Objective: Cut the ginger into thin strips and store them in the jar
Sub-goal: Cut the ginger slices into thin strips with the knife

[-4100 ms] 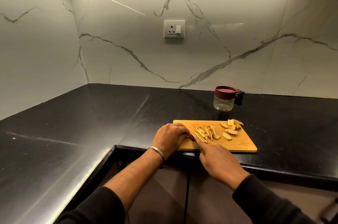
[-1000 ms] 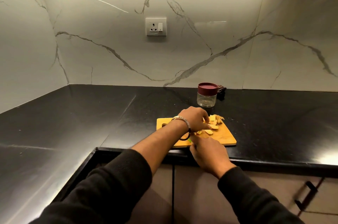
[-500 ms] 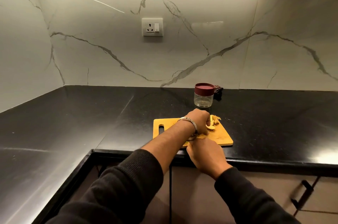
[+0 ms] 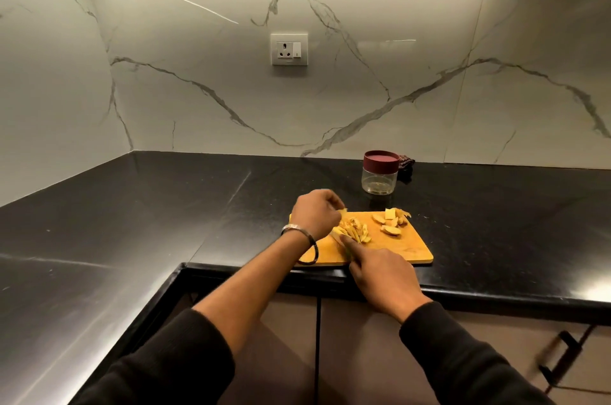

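**Fingers close to the blade, jar still capped**

Your left hand (image 4: pixel 315 214) is curled at the board's (image 4: pixel 410 251) 10 o'clock, pinching what looks like a ginger slice (image 4: pixel 342 212) just beside the cut strips (image 4: pixel 352 232). Your right hand (image 4: pixel 380 275) is closed on the knife (image 4: pixel 344 244) at 6 o'clock – its blade is mostly hidden, so you could nick a fingertip. Uncut slices (image 4: pixel 390 225) wait at 1 o'clock. The jar (image 4: pixel 379 177), beyond at 12 o'clock, is lidded – strips may scatter
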The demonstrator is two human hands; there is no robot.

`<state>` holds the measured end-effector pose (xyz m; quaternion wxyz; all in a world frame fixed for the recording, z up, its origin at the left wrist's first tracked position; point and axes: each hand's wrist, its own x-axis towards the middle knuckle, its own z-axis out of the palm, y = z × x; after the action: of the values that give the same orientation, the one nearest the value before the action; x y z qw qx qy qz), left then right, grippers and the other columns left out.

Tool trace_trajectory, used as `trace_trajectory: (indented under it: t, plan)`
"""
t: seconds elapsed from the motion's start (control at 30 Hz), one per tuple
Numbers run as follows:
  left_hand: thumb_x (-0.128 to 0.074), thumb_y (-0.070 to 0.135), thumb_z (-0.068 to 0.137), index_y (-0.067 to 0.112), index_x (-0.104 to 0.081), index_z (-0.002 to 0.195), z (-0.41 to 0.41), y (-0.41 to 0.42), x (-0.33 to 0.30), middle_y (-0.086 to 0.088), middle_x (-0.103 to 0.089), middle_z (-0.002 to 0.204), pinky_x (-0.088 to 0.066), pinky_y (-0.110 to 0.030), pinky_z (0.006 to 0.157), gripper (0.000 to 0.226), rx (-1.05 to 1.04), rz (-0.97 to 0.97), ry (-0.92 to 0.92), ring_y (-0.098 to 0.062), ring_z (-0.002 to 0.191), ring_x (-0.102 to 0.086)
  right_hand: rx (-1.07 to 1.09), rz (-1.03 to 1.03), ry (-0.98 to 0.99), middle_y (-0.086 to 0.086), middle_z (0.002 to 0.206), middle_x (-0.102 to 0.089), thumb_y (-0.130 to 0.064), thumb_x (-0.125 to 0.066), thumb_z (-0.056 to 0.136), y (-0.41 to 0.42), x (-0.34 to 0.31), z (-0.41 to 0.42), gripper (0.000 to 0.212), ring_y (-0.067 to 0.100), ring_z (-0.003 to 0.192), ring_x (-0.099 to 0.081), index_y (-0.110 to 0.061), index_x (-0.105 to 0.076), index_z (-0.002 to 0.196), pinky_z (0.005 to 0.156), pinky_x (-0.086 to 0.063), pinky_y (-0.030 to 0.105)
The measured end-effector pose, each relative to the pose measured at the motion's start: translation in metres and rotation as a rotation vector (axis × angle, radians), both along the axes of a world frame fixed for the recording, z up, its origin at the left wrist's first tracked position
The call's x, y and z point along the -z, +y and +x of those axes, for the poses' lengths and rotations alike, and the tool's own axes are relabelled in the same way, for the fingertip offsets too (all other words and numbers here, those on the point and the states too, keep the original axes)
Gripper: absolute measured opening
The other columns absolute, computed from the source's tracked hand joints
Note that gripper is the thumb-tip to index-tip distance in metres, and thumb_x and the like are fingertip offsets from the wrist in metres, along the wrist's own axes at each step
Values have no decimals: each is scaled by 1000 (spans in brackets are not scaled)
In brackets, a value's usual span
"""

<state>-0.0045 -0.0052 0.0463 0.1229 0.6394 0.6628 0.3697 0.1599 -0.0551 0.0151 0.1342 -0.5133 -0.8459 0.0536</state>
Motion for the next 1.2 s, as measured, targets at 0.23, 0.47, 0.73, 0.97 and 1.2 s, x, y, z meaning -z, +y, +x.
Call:
trace_trajectory:
  t: [0.23, 0.47, 0.73, 0.97, 1.2]
  plan:
    - [-64, 16, 89, 20, -79, 93, -27, -21, 19, 2, -74, 93, -58, -32, 81, 16, -59, -15, 211, -11, 81, -65, 26, -13, -5, 4, 106, -66, -39, -33, 107, -1, -2, -2, 54, 19, 85, -55, -51, -13, 155, 70, -43, 33]
    - [-73, 33, 87, 15, -76, 104, -41, -21, 22, -1, -74, 99, -58, -31, 85, 25, 24, -118, 241, -12, 85, -66, 34, -21, 21, -2, 89, -56, -40, -33, 107, -1, 0, -2, 54, 14, 80, -52, -47, -14, 157, 68, -40, 30]
    - [-74, 36, 85, 19, -75, 97, -45, -27, 27, 1, -70, 102, -56, -30, 88, 21, 129, 14, 386, -11, 91, -62, 28, -48, 30, -4, 91, -58, -39, -33, 107, -2, -2, -3, 55, 11, 80, -53, -47, -11, 157, 70, -44, 28]
    - [-68, 31, 91, 21, -74, 103, -50, -28, 24, 5, -70, 106, -55, -29, 89, 16, 302, 97, 480, -8, 93, -63, 16, -26, 36, -4, 89, -60, -39, -34, 107, -9, 1, -4, 56, 11, 80, -56, -42, -12, 158, 72, -49, 30]
    - [-70, 22, 90, 21, -76, 104, -49, -15, 8, 3, -72, 104, -55, -26, 89, 15, 417, 39, 592, -8, 91, -66, -14, -44, 10, -2, 94, -60, -37, -36, 106, -9, -5, -9, 56, 13, 82, -55, -40, -16, 158, 65, -41, 27]
